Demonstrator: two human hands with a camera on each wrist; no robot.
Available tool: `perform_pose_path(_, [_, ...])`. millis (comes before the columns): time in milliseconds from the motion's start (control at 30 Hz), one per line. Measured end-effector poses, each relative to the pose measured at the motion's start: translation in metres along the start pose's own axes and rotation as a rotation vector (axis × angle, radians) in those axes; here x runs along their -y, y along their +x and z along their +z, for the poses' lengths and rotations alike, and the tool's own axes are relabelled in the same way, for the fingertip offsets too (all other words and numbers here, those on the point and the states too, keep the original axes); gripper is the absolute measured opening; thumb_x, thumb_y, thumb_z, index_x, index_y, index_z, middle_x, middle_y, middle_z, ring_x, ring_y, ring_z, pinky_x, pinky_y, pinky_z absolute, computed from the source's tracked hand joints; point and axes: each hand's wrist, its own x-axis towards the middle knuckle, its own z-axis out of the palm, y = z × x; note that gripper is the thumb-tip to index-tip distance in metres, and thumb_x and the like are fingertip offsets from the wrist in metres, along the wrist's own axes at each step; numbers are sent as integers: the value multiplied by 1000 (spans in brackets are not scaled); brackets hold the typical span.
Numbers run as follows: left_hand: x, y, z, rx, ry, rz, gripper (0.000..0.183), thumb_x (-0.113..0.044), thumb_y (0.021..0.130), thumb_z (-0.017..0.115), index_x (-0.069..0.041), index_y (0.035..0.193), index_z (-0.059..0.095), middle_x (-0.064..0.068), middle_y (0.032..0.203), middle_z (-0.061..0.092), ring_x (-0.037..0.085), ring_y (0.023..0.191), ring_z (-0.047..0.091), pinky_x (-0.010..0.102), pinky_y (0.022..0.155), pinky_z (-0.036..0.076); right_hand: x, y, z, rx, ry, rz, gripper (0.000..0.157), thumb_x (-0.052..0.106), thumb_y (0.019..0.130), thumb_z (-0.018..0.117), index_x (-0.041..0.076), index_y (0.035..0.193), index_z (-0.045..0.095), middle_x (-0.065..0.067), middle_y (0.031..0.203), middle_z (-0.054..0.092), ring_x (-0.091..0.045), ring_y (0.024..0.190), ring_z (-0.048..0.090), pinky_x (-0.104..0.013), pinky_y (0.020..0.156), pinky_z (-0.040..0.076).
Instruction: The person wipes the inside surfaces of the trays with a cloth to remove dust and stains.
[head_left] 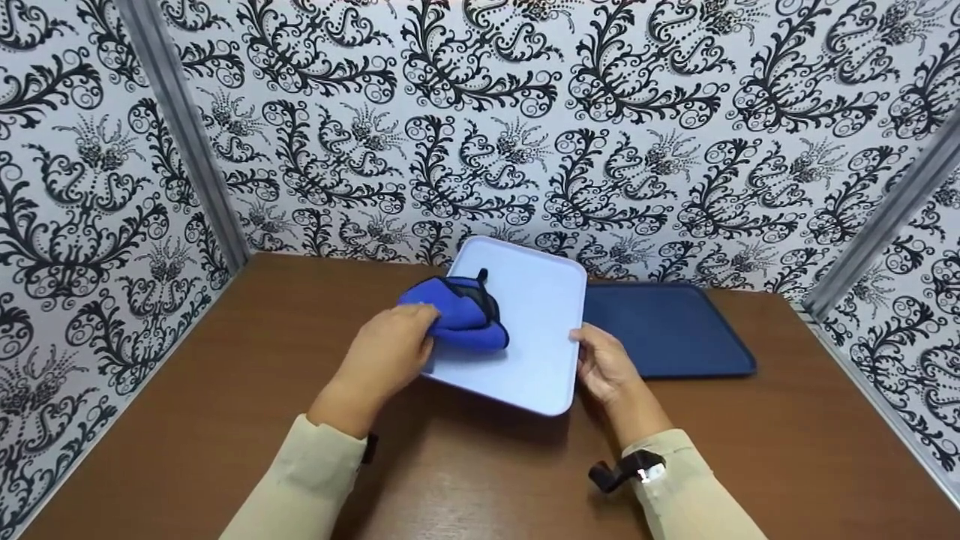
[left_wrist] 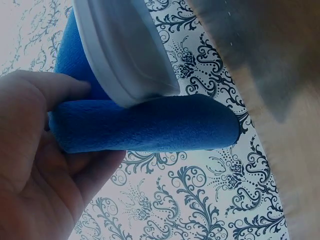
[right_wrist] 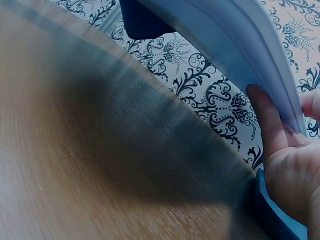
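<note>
My right hand (head_left: 604, 364) grips the right edge of a pale lavender tray (head_left: 536, 315), which is lifted and tilted over the table. In the right wrist view its fingers (right_wrist: 270, 120) press the underside, with the thumb on the other face. A blue cloth (head_left: 457, 311) with black edging and a small black loop is bunched in my left hand (head_left: 390, 341) against the tray's left part. The left wrist view has the cloth (left_wrist: 150, 125) folded around the tray's rim (left_wrist: 100, 60), pinched between thumb and fingers.
A dark blue tray (head_left: 667, 330) lies flat on the brown table (head_left: 300, 337), right of the lifted tray. Patterned wall panels (head_left: 487, 150) close off the back and sides, with grey metal posts (head_left: 187, 135) at the corners.
</note>
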Motion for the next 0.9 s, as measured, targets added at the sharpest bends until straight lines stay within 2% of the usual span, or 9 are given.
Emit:
perform_pose_path(100, [-1,-1,3,29,3,16,28,-6,92,74,0,119,72,18,122,75,38,116,71,52,103,55,-1,0,0,2,12,-25,33,-8,98,40,4,91,69,-4,81,75,-13,73,73,-23,66,61])
perform_pose_path(167, [-2,-1,5,47,16,28,28,-3,92,73,-1,120,73,18,125,74,36,121,69,51,107,53,-1,0,0,7,16,-39,33,-8,99,39,4,92,69,-4,82,75,-13,72,73,-23,65,60])
perform_pose_path(400, [-6,0,16,73,77,76,17,-1,94,68,-2,110,74,17,118,77,36,115,72,49,104,55,-2,-1,0,1,34,-57,32,-7,101,39,3,95,68,-4,82,75,-12,72,73,-23,65,61])
perform_pose_path(600, [-7,-2,24,89,85,30,14,-6,95,70,-3,108,73,16,115,77,36,112,72,48,102,56,-5,-2,4,-9,41,-58,30,-8,100,41,2,95,69,-5,82,76,-14,71,74,-25,64,61])
perform_pose_path(733, [-6,-3,29,77,114,18,10,-6,95,70,-4,105,73,15,108,78,35,106,74,47,97,58,-8,-5,8,-3,48,-54,31,-7,101,41,3,94,69,-5,83,75,-14,71,73,-25,65,61])
perform_pose_path(900, [-7,-2,31,69,127,7,14,-6,94,70,-4,108,73,15,108,79,35,105,74,47,97,58,-10,-9,10,14,78,-51,33,-6,102,40,5,93,70,-4,83,76,-13,73,73,-24,67,61])
